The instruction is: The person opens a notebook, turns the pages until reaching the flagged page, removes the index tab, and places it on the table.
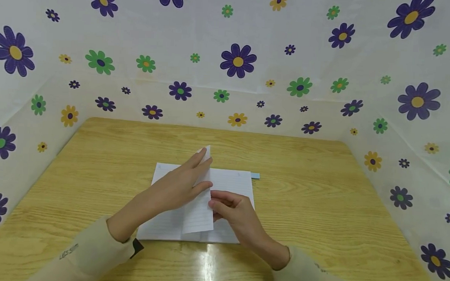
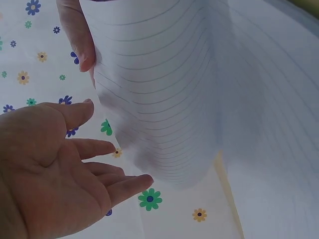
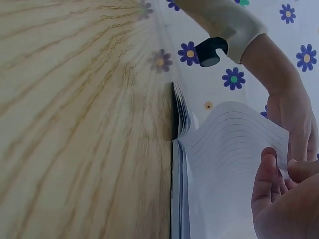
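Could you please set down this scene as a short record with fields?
Surface: wood-grain table
Backdrop: white sheet printed with purple, green and yellow flowers
Main object: notebook, lying open, pages lined
Raised page: lifted and curved between the hands
Left hand: fingers extended at the raised page; firmness of contact unclear
Right hand: pinches the raised page's edge
Blue tab: sticks out past the notebook's right edge, near its far corner

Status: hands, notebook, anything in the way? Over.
Right hand pinches raised page by its edge. Left hand alongside, partly hiding it from head camera. Notebook open on table.
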Tool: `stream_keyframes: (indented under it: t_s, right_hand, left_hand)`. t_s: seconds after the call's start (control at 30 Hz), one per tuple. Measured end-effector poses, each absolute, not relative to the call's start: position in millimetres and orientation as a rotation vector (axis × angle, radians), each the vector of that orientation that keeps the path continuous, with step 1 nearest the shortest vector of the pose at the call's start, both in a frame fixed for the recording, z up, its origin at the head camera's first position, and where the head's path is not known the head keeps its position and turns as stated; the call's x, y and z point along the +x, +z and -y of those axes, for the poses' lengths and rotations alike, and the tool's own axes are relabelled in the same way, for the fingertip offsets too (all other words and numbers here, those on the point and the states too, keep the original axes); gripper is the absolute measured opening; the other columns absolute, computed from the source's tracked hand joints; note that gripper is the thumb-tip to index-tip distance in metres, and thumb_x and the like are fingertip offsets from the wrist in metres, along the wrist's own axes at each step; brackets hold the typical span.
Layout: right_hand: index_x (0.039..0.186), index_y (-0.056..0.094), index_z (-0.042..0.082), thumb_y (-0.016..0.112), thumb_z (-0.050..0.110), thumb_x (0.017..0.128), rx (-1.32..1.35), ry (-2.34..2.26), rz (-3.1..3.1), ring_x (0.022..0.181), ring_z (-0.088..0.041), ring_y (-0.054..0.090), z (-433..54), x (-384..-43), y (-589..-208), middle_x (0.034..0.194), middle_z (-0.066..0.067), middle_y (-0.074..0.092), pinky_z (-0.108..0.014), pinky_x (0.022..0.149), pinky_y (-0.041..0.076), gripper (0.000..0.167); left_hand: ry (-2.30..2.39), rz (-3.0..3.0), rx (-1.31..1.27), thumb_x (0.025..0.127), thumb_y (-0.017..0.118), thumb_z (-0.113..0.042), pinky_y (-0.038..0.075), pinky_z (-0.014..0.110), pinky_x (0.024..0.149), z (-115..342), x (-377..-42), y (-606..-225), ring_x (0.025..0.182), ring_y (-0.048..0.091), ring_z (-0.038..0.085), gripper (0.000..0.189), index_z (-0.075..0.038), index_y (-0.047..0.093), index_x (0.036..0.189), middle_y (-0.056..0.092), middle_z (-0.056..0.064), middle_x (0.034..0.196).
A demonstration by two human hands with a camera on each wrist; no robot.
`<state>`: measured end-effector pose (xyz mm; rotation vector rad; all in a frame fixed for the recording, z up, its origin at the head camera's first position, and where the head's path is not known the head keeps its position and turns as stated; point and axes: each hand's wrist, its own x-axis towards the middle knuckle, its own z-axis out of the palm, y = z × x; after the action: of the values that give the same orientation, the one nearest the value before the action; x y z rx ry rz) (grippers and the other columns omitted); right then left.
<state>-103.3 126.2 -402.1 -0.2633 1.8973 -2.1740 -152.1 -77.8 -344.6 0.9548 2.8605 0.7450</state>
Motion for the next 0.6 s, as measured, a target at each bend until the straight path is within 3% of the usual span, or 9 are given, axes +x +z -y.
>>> stream_keyframes:
  t_s: [0.4,0.6]
  right_hand:
    - [0.131,0.062,-0.014,0.066,0.003,0.1,-0.345,-2.163,-1.896,0.076,-0.012,0.067,-121.6,-101.7,-399.5,0.097,-0.003,0.073,-0.028,0.074,0.06,0.036]
    - [0.135,0.06,-0.014,0.065,0.005,0.102,-0.399,-2.136,-1.886,0.085,-0.016,0.073,-124.0,-100.4,-400.1,0.112,-0.017,0.074,-0.03,0.076,0.061,0.038]
  left_hand:
    - [0.769,-2.799,0.97,0.11,0.053,-0.033,0.039,0.052,0.115,78.2,-152.9,-345.2,0.154,0.024,0.035,0.06,-0.002,0.037,0.159,0.009,0.022,0.17]
    - [0.704,-2.795,0.963,0.108,0.056,-0.031,0.044,0.051,0.112,81.6,-153.0,-346.2,0.148,0.037,0.038,0.06,0.003,0.041,0.156,0.011,0.027,0.168]
